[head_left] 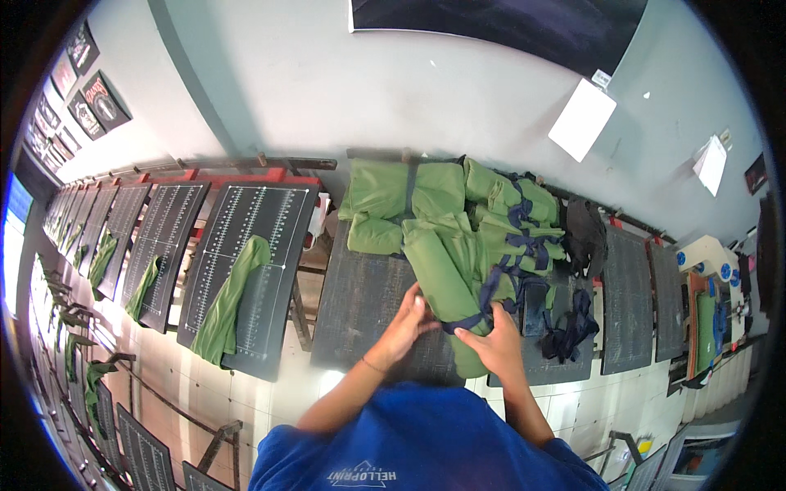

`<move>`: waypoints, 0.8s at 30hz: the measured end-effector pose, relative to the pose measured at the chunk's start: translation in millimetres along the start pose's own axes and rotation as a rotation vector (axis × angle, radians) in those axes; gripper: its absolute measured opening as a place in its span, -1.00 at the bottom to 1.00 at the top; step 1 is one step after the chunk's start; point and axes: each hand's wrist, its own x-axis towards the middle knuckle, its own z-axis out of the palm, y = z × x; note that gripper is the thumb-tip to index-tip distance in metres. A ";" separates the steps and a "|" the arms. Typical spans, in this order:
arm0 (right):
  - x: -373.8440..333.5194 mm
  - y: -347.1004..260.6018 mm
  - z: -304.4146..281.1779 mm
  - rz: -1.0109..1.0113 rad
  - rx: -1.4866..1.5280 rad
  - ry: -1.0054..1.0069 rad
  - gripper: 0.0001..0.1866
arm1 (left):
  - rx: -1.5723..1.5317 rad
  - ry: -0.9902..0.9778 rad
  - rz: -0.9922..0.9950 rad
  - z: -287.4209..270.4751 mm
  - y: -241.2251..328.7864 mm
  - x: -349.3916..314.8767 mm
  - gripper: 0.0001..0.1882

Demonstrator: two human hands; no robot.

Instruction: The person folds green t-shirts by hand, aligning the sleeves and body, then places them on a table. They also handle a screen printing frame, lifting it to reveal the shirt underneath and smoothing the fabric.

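Observation:
A long green cloth bundle [442,266], folded or rolled, lies slanted in front of me with a navy fabric strip [463,324] around its lower part. My right hand [495,340] grips the bundle at that strip, thumb on the near side and fingers by the navy cloth. At the bundle's left edge is my left hand [404,326], its fingers apart and pointing toward the cloth; whether they touch it is unclear. More green folded bundles [377,186] with navy strips are piled just beyond, on a dark board [356,282].
Dark printing boards [286,315] stand in a row to the left, several with narrow green cloth pieces [233,299] on them. Loose navy cloth [571,331] and a black cloth heap [583,233] lie to the right. Farther right are more boards [626,295] and a white machine [706,256].

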 end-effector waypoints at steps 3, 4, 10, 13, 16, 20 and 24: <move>-5.2 8.8 18.3 -0.113 0.047 -0.097 -0.39 | 0.114 0.149 0.167 1.5 -37.7 -17.8 -0.35; -5.5 8.7 21.0 -0.095 0.142 -0.221 -0.42 | 0.051 0.267 0.142 -9.5 -48.8 -15.3 -0.38; -11.3 47.8 54.2 -0.003 0.111 -0.527 -0.57 | 0.364 0.645 0.112 -60.8 -67.0 -43.6 -0.50; -11.6 47.7 59.2 -0.023 0.094 -0.538 -0.58 | 0.491 0.615 0.133 -64.4 -70.6 -59.5 -0.55; -8.4 45.9 66.2 -0.079 0.117 -0.520 -0.53 | 0.482 0.588 0.191 -62.3 -79.4 -67.4 -0.62; 10.6 39.5 83.3 -0.216 0.112 -0.388 -0.43 | 0.761 0.586 0.250 -56.7 -86.7 -68.7 -0.58; 28.1 55.3 103.3 -0.343 -0.018 -0.362 -0.65 | 1.007 0.569 0.324 -48.0 -74.3 -64.3 -0.54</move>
